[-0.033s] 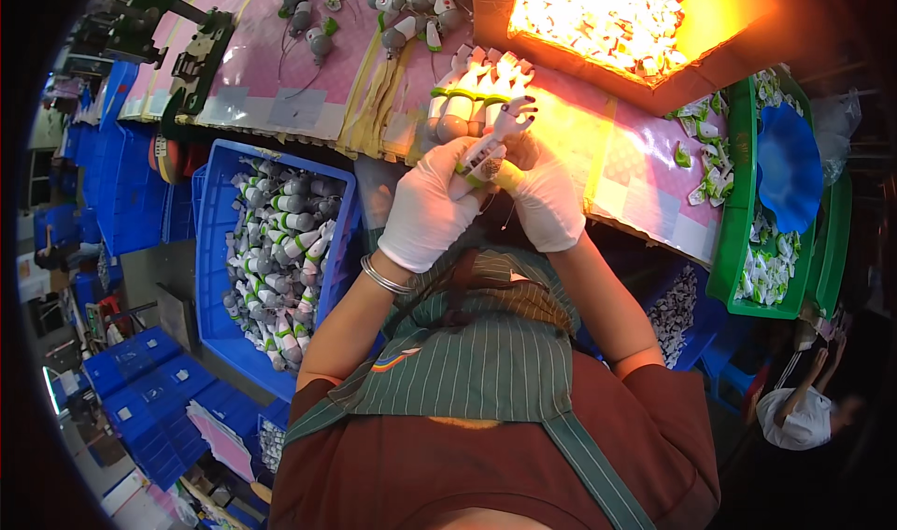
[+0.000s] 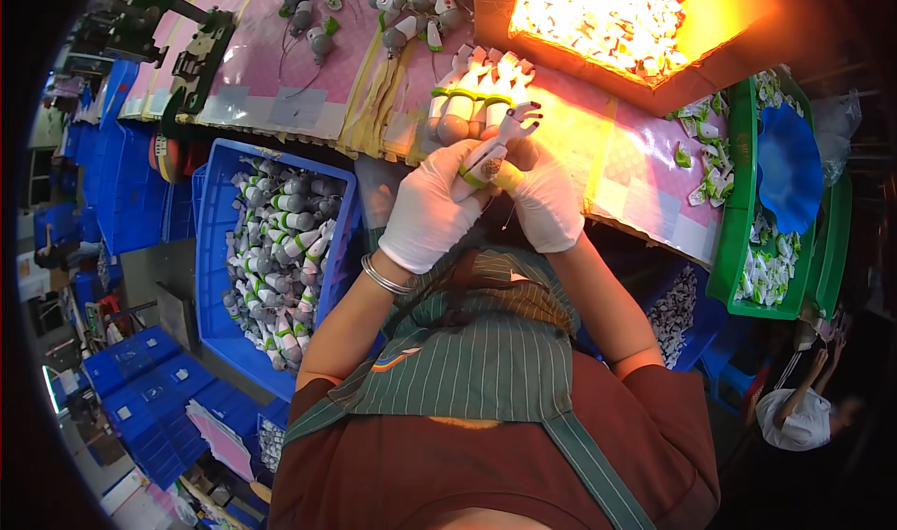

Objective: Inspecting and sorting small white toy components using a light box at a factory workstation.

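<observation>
Both my hands wear white gloves and meet just off the table's near edge. My left hand (image 2: 428, 203) is closed around a white toy arm (image 2: 488, 161) with a green band and a hand-shaped end with dark fingertips. This end points up and to the right. My right hand (image 2: 547, 203) is closed against the toy arm's right side, a yellowish wrap on its thumb; its other fingers are partly hidden. A thin thread (image 2: 505, 220) hangs below the hands. Right beyond them stands a row of white toy parts (image 2: 467, 100) with green bands and grey round ends.
A blue crate (image 2: 210, 250) of grey-and-white parts stands at left. Loose grey parts (image 2: 411, 16) lie on the pink table (image 2: 252, 63). A brightly lit cardboard box (image 2: 598, 77) stands at far right, near a green tray (image 2: 729, 273). A metal fixture (image 2: 201, 53) sits at far left.
The toy arm's hand-shaped end has tipped slightly right and down. My hands have stayed almost in the same place, with their grip kept.
</observation>
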